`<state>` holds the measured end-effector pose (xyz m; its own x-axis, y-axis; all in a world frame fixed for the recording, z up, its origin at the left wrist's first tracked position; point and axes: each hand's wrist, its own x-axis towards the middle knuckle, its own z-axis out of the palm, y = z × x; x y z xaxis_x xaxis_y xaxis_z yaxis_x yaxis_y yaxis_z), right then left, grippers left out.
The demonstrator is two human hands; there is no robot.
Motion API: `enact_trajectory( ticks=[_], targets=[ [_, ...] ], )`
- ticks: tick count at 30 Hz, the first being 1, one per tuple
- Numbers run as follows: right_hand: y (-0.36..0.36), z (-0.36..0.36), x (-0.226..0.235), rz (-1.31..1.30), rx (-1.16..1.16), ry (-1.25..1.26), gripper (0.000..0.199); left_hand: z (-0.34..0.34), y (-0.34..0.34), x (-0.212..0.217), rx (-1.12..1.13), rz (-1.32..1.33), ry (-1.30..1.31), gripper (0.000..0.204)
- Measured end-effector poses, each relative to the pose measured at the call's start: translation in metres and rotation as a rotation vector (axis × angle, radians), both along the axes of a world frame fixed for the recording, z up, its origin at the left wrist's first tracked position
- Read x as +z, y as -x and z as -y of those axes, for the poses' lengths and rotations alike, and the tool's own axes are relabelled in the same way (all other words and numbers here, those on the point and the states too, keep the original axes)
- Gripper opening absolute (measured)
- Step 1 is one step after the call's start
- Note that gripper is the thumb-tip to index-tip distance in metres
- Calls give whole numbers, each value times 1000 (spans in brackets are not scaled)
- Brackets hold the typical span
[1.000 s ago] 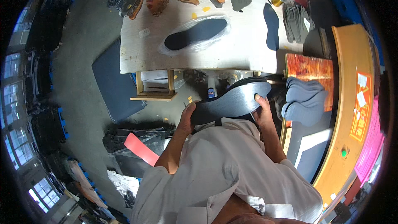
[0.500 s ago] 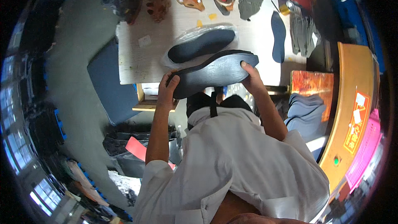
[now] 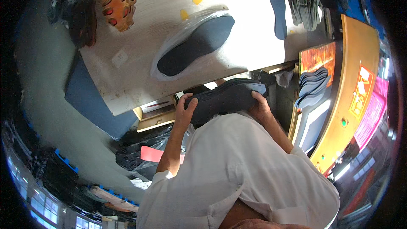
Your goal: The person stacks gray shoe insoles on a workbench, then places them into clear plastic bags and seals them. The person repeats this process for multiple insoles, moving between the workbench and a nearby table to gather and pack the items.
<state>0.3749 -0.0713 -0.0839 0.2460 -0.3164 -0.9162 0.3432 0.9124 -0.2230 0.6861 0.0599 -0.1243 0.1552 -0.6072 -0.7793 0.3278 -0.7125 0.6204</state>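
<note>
A stack of dark shoe insoles (image 3: 224,101) is held level in front of my body, just off the near edge of the white table (image 3: 140,82). My left hand (image 3: 185,112) grips its left end, thumb and fingers on the edge. Around the right end my right hand (image 3: 257,105) is closed, its thumb on top. Beyond the stack, more dark insoles (image 3: 197,44) lie on the table inside a clear plastic bag (image 3: 159,65). One loose blue-black insole (image 3: 277,10) rests farther right.
Brown cut-out sandal uppers (image 3: 117,8) lie far left, beside a grey layered pile (image 3: 303,6) far right. An open drawer (image 3: 157,121) juts out under the table. Right of me stand more stacked insoles (image 3: 313,85) and a wooden cabinet (image 3: 362,51). A dark sheet (image 3: 91,97) leans left.
The stack has come down from over the table's edge toward my lap, its face tilting away from the light. Both hands still hold it. The view has turned and shifted nearer the table.
</note>
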Motion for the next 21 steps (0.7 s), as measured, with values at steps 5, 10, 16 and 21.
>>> enact_trajectory(
  ticks=[5, 10, 16, 21],
  targets=[
    [-12, -12, 2, -92, -79, -43, 82, 15, -19, -4, -108, 60, -19, 60],
    [-21, -20, 0, -63, -109, 17, 82, 24, -29, -8, -156, 23, 4, 64],
    [-34, -2, 5, -72, -24, 100, 79, 15, -40, 7, -170, 123, 99, 65],
    [-78, 70, 11, -116, 192, 438, 69, 21, -64, 28, 44, 167, 148, 65]
  ],
)
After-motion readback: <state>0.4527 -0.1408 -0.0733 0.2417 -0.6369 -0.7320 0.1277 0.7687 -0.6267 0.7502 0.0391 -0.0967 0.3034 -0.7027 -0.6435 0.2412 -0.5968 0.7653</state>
